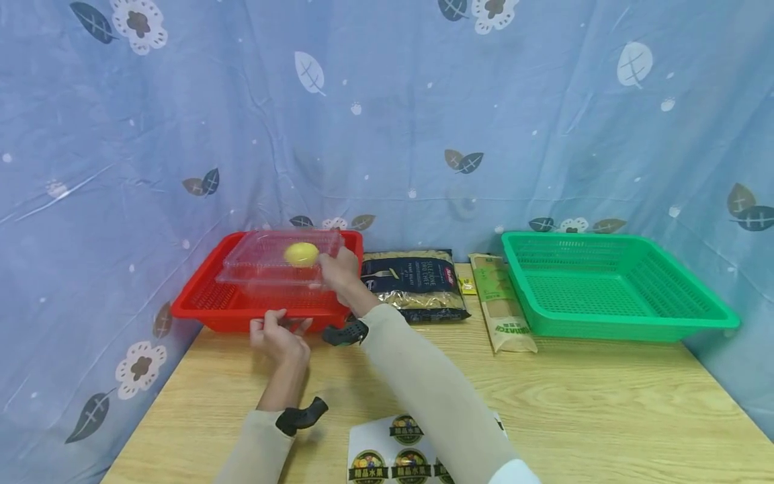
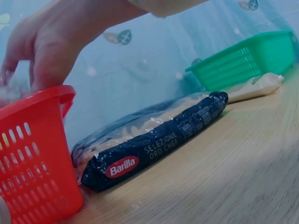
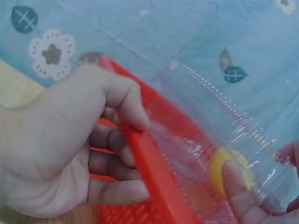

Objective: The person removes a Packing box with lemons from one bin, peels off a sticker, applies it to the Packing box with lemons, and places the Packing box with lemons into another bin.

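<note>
My left hand point(image 1: 281, 339) grips the front rim of a red plastic basket point(image 1: 199, 310), thumb over the rim and fingers curled beneath, as the right wrist view shows. Over that basket, my right hand point(image 1: 340, 272) holds a clear plastic container point(image 1: 256, 252) by its right end. A yellow lemon-like fruit point(image 1: 301, 255) shows at the container, close to the right thumb point(image 3: 236, 182). The container's ridged edge point(image 3: 229, 105) stands above the red rim in the right wrist view. The left wrist view has the right hand point(image 2: 51, 46) above the basket's corner, its fingertips partly hidden behind it.
A dark Barilla pasta bag point(image 1: 414, 282) lies right of the red basket. Beyond it are a small yellow packet point(image 1: 467, 285) and a long tan package point(image 1: 500, 302). A green basket point(image 1: 617, 329) stands at the right, and a sticker sheet point(image 1: 377, 440) lies at the front.
</note>
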Available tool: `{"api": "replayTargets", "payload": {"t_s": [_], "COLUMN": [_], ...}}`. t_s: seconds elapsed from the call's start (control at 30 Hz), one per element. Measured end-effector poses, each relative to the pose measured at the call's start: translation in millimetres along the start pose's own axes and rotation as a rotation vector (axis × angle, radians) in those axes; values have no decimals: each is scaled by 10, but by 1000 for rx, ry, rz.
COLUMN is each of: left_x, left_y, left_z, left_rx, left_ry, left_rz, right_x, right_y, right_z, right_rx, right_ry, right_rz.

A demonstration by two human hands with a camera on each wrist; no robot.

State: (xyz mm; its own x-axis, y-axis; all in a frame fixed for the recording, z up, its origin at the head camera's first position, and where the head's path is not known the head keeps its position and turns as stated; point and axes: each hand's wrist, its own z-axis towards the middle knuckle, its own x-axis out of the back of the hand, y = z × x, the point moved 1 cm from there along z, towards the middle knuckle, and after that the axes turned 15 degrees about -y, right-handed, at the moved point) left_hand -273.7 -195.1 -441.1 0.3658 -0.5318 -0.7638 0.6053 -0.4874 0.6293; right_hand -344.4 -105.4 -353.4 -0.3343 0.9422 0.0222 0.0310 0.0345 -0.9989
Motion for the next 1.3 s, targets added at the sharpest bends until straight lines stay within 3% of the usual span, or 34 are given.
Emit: {"api": "replayTargets", "payload": {"t_s": [0.13, 0.27, 0.7, 1.1, 1.3], "left_x": [21, 10, -29, 13, 7], "left_y": [3, -11, -11, -1, 13], "left_z": [-7, 0, -17, -27, -10], "left_rx": [-6, -11, 28, 48, 48], "left_ry": [-12, -25, -11, 0, -3], "left_rz": [1, -16, -38, -59, -54], "right_x": [104, 231, 588, 1049, 1236], "right_y": [-54, -138, -287, -241, -231], "right_z": [-41, -95, -376, -655, -814], "right_rx": [61, 100, 85, 123, 125], "right_ry": [-20, -1, 38, 61, 78], "right_rz": [115, 160, 270, 296, 249]}}
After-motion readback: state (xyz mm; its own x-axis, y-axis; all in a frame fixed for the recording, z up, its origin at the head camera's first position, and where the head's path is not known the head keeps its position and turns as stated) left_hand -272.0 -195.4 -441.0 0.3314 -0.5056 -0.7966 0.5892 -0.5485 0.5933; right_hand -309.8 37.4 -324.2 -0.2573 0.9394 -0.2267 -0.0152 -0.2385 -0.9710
